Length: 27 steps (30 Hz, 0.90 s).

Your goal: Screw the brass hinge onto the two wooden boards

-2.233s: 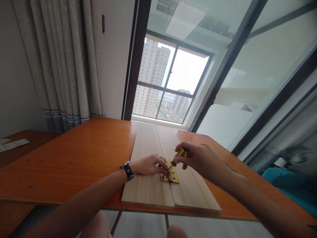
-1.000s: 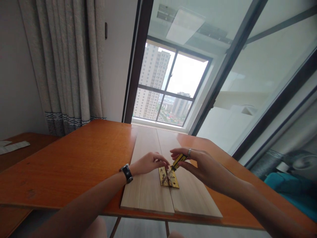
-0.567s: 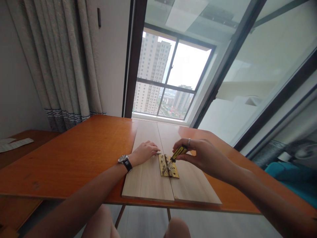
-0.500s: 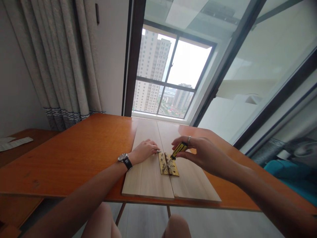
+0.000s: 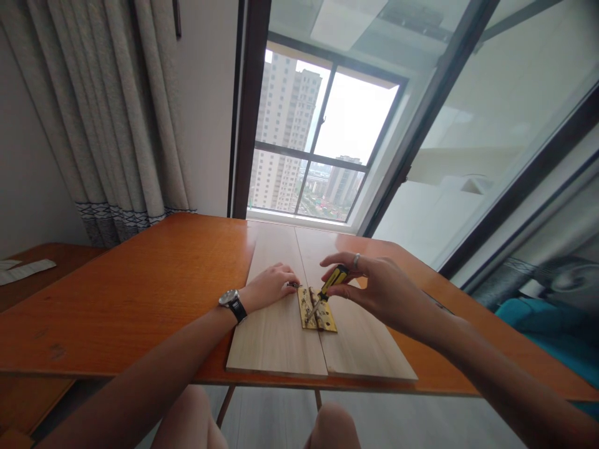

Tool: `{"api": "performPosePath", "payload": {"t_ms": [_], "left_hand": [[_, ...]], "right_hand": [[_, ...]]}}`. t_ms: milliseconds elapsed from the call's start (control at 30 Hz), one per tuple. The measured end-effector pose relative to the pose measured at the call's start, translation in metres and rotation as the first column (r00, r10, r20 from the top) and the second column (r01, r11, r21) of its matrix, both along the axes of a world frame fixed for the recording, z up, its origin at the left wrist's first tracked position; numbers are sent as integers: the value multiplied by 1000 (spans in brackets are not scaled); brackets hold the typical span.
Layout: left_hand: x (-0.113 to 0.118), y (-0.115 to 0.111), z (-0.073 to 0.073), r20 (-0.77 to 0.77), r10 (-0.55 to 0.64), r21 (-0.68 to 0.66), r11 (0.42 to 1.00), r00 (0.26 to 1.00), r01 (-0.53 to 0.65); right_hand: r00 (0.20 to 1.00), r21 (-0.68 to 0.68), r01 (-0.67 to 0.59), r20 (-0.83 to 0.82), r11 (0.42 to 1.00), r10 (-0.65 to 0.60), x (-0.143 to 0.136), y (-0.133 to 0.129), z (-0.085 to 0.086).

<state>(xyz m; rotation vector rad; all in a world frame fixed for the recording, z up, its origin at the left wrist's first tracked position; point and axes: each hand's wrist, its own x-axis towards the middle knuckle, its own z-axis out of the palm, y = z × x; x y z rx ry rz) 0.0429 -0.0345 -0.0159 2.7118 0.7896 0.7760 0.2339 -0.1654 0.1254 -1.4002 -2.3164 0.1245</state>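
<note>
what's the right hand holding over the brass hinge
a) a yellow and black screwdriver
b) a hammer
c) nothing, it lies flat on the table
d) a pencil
a: the right hand grips a yellow and black screwdriver whose tip points down at the brass hinge lying across the seam of the two pale boards.

Legible text, labels, brands, numbers, signs: none. Wristwatch (image 5: 229,299): the face is too small to show numerals or a maker's name. Screwdriver (image 5: 331,282), yellow and black handle: no marking can be made out. Brass hinge (image 5: 317,310): no stamp is visible. Pale paper strips (image 5: 21,271) on the side table at far left: any print is too small to tell. Buildings (image 5: 281,134) seen through the window: no signage can be read.
</note>
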Motion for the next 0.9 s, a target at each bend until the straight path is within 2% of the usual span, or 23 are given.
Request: {"api": "performPosePath", "payload": {"t_ms": [167, 367, 467, 567, 633, 700, 767, 833, 900], "left_hand": [[0, -2, 1, 12, 17, -21, 1000, 1000, -16], [0, -2, 0, 15, 33, -31, 999, 999, -32], [0, -2, -1, 18, 42, -30, 999, 999, -41], [1, 0, -3, 23, 58, -30, 998, 998, -57], [1, 1, -4, 34, 66, -41, 997, 997, -64], [2, 2, -5, 55, 65, -65, 996, 996, -61], [2, 3, -6, 83, 62, -100, 994, 995, -53], [2, 4, -6, 111, 63, -141, 989, 992, -47], [2, 3, -5, 130, 72, -179, 983, 989, -48]], "right_hand": [[997, -9, -74, -20, 997, 74, 3, -3, 0], [998, 47, -56, 8, 997, 55, 1, 1, -5], [998, 72, -66, 1, 995, 66, 3, -1, -1], [996, 148, -45, -75, 988, 56, 10, -5, 8], [981, 187, 12, -193, 982, 24, 18, -4, 14], [931, 174, 97, -364, 980, -27, 25, 3, 15], [840, 120, 158, -538, 980, -70, 34, 17, 9], [734, 62, 167, -674, 984, -82, 45, 37, -5], [594, -7, 145, -799, 989, -93, 57, 61, -23]]}}
